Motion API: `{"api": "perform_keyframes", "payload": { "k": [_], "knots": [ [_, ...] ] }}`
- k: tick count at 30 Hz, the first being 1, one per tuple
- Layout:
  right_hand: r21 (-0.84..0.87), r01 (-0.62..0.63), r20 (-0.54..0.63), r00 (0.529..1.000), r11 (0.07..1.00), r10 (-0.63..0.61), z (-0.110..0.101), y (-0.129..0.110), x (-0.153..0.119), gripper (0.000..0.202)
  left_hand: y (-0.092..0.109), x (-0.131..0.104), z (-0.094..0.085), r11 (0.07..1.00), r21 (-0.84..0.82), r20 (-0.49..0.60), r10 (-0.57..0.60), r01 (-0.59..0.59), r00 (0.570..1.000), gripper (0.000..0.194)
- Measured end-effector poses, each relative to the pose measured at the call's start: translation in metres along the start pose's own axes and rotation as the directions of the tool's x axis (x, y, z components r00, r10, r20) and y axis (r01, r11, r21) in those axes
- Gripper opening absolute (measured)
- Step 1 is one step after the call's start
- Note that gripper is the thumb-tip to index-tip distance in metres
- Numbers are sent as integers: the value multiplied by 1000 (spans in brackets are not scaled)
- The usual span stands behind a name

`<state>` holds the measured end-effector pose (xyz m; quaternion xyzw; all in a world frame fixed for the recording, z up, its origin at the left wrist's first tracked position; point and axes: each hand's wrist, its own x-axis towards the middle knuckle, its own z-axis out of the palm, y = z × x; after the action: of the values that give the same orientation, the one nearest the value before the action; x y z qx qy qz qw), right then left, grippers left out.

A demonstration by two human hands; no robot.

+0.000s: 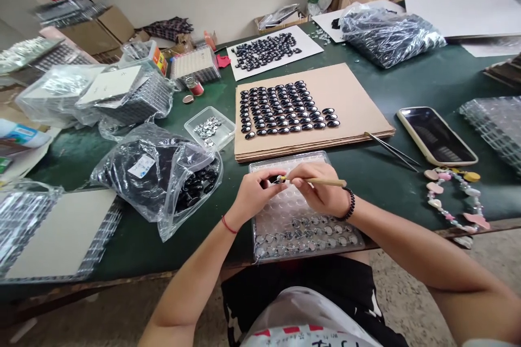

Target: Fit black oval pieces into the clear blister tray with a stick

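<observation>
1. The left hand (257,195) pinches a small piece (280,179) above the tray (279,211).
2. The right hand (321,192) grips a stick (331,182), its tip at the piece.
3. The tray's near rows hold round parts (307,233).
4. Left of the tray, an open bag (120,165) contains black pieces (197,187).
5. Beyond the tray's far left corner, a tub (224,133) holds silvery bits (208,127).
6. Behind the tray, a board (352,92) bears black ovals (280,107).

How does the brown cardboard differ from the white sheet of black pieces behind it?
The brown cardboard is a stack of layers; the white sheet looks thin. Black pieces lie mostly in rows on the brown cardboard but jumbled on the white sheet. The brown cardboard is nearer the camera, the white sheet farther back. Both lie on the green table, bearing many pieces.
</observation>
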<state>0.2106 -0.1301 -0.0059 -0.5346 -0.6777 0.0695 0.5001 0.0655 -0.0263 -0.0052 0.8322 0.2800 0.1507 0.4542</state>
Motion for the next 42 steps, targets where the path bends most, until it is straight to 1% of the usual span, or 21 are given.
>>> {"api": "perform_keyframes", "payload": {
  "k": [6, 12, 18, 27, 29, 30, 31, 32, 33, 34, 35, 36, 37, 38, 40, 42],
  "knots": [
    [-51, 14, -2, 1000, 999, -14, 3, 2, -2, 16, 1, -1, 1, 1000, -1, -1, -3, 3, 1000, 33],
    [-107, 59, 48, 997, 992, -54, 1, 0, -2, 15, 2, -1, 1, 1000, -27, -16, -2, 2, 1000, 32],
    [-135, 74, 32, 997, 988, -71, 5, 0, -1, 15, 2, -1, 1, 999, -31, -22, 7, -8, 1000, 30],
    [-146, 104, 147, 986, 984, -82, 6, -1, -2, 15, -3, 0, 0, 999, -34, -20, 15, -16, 1000, 28],
    [-88, 46, 133, 991, 995, -34, 6, -1, -1, 17, -3, 0, 0, 999, -32, -22, 13, -13, 1000, 27],
    [-20, -28, 111, 993, 999, 30, 5, 1, 0, 19, -3, -1, 1, 999, -34, -20, 8, -8, 1000, 26],
    [81, -132, 92, 988, 988, 125, 5, 2, 1, 22, -2, -1, 1, 999, -39, -18, 2, -3, 1000, 26],
    [206, -253, 93, 967, 945, 238, 4, 4, 3, 25, -1, -2, 2, 999, -46, -11, -3, 3, 1000, 26],
    [331, -370, 120, 929, 868, 350, 4, 7, 6, 29, 0, -2, 4, 999, -52, -3, -8, 8, 1000, 26],
    [436, -463, 159, 884, 772, 440, 3, 10, 8, 33, 1, -2, 5, 998, -54, 9, -13, 13, 1000, 26],
    [510, -525, 197, 843, 682, 501, 3, 13, 10, 35, 2, -3, 6, 999, -48, 19, -15, 16, 1000, 26],
    [554, -556, 221, 816, 620, 534, 4, 16, 12, 37, 3, -3, 6, 999, -38, 25, -18, 19, 1000, 26],
    [572, -566, 231, 805, 594, 546, 4, 17, 13, 39, 3, -2, 6, 999, -25, 22, -21, 21, 1000, 26],
    [566, -563, 219, 807, 602, 549, 5, 19, 13, 40, 3, -2, 6, 1000, -15, 7, -21, 21, 1000, 26],
    [485, -535, 155, 831, 692, 534, 6, 18, 13, 37, 3, -1, 5, 1000, -5, -46, -10, 10, 999, 27],
    [346, -500, 112, 862, 794, 494, 7, 16, 12, 22, 2, 0, 3, 1000, -7, -88, 6, -6, 996, 27]
  ]
}}
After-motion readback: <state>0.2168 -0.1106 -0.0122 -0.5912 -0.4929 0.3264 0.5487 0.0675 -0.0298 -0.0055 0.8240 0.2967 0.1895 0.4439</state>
